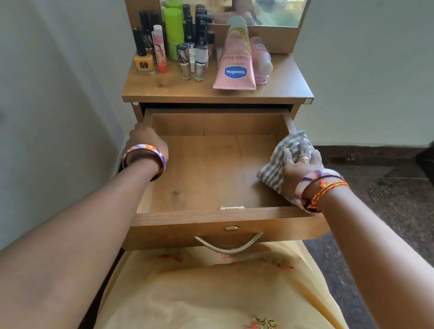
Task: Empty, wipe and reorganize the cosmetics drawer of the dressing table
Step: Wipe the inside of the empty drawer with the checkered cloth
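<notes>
The drawer (pixel 206 170) of the dressing table is pulled out toward the person, and its wooden floor is bare. A striped cloth (pixel 280 159) lies inside it, pushed into the right side near the front. The right hand (pixel 301 161) lies flat on the cloth with its fingers (pixel 303 146) stretched out, pressing it down against the drawer floor and the right wall. The left hand (pixel 146 141) is on the left wall of the drawer, near the back corner. Its fingers curl over the edge and hold it. Both wrists wear bright bangles.

On the front of the drawer hangs a curved metal handle (pixel 228 244).

Above the drawer, on the surface (pixel 168 86), the cosmetics stand in a group. There is a yellow nail polish bottle (pixel 144 62), a tall green bottle (pixel 174 30), some dark tubes and two silver bottles. A pink Vaseline tube (pixel 235 66) lies on the right, leaning back toward the mirror (pixel 270 1).
</notes>
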`<action>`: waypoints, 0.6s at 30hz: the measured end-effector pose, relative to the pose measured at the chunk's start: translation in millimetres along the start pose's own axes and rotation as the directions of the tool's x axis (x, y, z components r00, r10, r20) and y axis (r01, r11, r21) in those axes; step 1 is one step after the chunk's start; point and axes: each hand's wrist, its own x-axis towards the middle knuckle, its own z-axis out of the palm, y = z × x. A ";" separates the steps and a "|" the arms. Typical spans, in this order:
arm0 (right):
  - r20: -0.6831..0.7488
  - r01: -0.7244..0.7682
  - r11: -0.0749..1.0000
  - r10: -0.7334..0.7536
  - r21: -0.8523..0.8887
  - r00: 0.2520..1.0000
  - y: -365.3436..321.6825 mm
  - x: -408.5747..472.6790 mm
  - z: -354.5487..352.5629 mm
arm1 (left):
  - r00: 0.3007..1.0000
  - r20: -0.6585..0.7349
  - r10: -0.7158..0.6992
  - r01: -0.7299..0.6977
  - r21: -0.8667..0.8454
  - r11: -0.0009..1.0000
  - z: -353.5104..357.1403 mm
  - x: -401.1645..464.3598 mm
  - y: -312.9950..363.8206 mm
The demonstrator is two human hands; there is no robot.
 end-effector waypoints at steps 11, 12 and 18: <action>-0.425 0.040 0.999 -0.024 0.029 0.905 -16.4 66.5 -33.5 | 0.999 -0.014 0.039 -0.038 0.065 0.997 6.6 7.8 -4.6; -0.442 0.046 0.999 -0.049 -0.017 0.896 -18.6 71.1 -34.3 | 0.999 -0.015 0.035 -0.034 0.064 0.997 7.3 8.5 -4.9; -0.509 0.192 0.962 -0.266 -0.194 0.818 -33.1 79.0 -40.4 | 0.999 -0.034 0.019 -0.015 0.105 0.994 7.0 10.6 -3.0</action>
